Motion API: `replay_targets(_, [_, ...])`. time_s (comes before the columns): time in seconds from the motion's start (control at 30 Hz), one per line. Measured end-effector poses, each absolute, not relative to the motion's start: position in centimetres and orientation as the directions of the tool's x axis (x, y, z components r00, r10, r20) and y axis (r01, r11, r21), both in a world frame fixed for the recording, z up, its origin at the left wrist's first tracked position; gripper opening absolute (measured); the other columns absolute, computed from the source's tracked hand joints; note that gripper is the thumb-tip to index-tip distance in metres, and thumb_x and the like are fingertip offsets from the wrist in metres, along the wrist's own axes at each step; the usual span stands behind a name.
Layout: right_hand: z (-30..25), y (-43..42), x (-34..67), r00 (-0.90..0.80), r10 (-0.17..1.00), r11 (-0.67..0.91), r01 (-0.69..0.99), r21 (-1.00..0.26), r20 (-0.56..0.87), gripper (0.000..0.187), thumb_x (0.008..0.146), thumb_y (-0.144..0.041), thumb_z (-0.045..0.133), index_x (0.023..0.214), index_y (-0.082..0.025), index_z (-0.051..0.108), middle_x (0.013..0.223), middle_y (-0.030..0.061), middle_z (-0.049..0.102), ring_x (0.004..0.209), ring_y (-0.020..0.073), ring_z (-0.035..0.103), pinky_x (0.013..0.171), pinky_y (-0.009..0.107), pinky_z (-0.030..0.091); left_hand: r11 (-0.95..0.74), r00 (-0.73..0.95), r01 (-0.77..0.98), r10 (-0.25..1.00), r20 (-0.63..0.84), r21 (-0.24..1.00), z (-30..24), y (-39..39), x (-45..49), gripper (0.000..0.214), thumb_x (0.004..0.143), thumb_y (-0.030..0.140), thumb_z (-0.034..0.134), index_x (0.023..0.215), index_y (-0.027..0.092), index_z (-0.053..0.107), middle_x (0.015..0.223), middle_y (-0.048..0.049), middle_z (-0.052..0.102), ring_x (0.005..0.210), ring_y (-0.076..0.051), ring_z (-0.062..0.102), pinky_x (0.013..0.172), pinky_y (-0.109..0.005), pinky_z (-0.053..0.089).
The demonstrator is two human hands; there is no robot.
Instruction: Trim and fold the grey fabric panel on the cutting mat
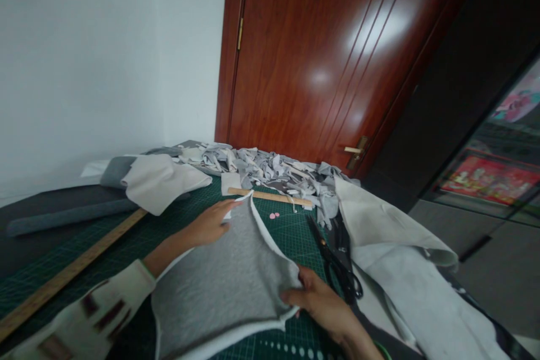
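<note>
A grey piece of fleece fabric (pixel 228 275) with a white underside lies on the green cutting mat (pixel 295 236). My left hand (pixel 210 224) pinches its far corner near the top edge. My right hand (pixel 318 298) grips the fabric's near right corner, fingers closed on the cloth. Between the two hands the fabric is pulled taut. Large black scissors (pixel 337 261) lie on the mat just right of my right hand.
A long wooden ruler (pixel 71 273) lies along the mat's left side and a shorter wooden stick (pixel 270 197) at the far end. A heap of grey fabric scraps (pixel 270 169) lies by the red door (pixel 329 56). White cloth (pixel 405 270) drapes at right.
</note>
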State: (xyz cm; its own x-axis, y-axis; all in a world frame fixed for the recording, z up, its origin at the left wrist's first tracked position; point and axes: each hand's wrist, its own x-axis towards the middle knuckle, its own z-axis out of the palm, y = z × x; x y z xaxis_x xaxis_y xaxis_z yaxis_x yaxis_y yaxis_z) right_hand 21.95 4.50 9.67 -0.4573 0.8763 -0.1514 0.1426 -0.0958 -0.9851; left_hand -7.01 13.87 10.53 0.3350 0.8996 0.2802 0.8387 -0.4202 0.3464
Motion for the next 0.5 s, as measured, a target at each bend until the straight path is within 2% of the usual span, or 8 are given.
replay_targets(0.1, [9.3,3.1,21.7,-0.429,0.873,-0.221,0.076,-0.972,-0.232,0.032,0.063,-0.031,0.069,0.091,-0.016,0.063,0.071,-0.0044,0.06,0.057,0.0093,0.051,0.055,0.021,0.042,-0.505,0.446,0.786,0.863,0.239,0.357,11.4,14.9,-6.3,0.067,0.076,0.014,0.05,0.143,0.015,0.043,0.151,-0.0099,0.046,0.139,-0.023,0.041,0.115,-0.04,0.03])
replay_targets(0.23, [8.3,1.7,22.1,-0.47,0.836,-0.284,0.068,-0.956,-0.282,0.053,0.057,-0.047,0.076,0.097,-0.014,0.065,0.071,-0.0019,0.063,0.05,0.0098,0.055,0.052,0.023,0.046,-0.568,0.553,0.738,0.819,0.155,0.364,11.7,15.6,-5.2,0.068,0.076,0.016,0.054,0.143,0.014,0.043,0.151,-0.0108,0.045,0.138,-0.021,0.041,0.114,-0.036,0.03])
replay_targets(0.3, [7.7,1.2,22.5,-0.413,0.859,-0.248,0.18,-0.952,-0.302,0.058,0.059,-0.05,0.075,0.104,-0.015,0.064,0.073,-0.0016,0.064,0.05,0.0111,0.056,0.052,0.024,0.045,-0.572,0.579,0.738,0.809,0.099,0.358,11.3,15.4,-4.7,0.069,0.073,0.015,0.058,0.14,0.016,0.047,0.151,-0.0113,0.046,0.138,-0.023,0.042,0.113,-0.037,0.032])
replay_targets(0.37, [7.2,0.8,23.0,-0.31,0.902,-0.182,0.357,-0.916,-0.3,0.057,0.064,-0.054,0.072,0.108,-0.018,0.062,0.075,-0.0021,0.063,0.051,0.0126,0.058,0.051,0.024,0.044,-0.553,0.569,0.761,0.82,0.06,0.34,10.8,14.7,-4.2,0.069,0.07,0.011,0.058,0.138,0.017,0.05,0.152,-0.0141,0.042,0.14,-0.029,0.038,0.112,-0.044,0.032])
replay_targets(0.43, [6.6,0.7,23.7,-0.242,0.939,-0.086,0.518,-0.851,-0.243,0.049,0.074,-0.06,0.063,0.1,-0.019,0.061,0.07,-0.0029,0.06,0.051,0.0133,0.057,0.051,0.024,0.042,-0.528,0.539,0.788,0.84,0.059,0.317,10.5,13.3,-3.6,0.069,0.07,0.007,0.055,0.138,0.016,0.051,0.156,-0.0172,0.035,0.144,-0.034,0.028,0.113,-0.055,0.026])
replay_targets(0.5, [5.9,0.6,24.5,-0.209,0.968,0.018,0.613,-0.79,-0.141,0.043,0.085,-0.063,0.047,0.084,-0.021,0.057,0.064,-0.0029,0.056,0.052,0.0134,0.056,0.051,0.023,0.04,-0.525,0.527,0.795,0.846,0.082,0.303,10.6,11.1,-3.1,0.065,0.074,0.008,0.053,0.138,0.017,0.051,0.158,-0.0159,0.031,0.147,-0.034,0.02,0.115,-0.059,0.019])
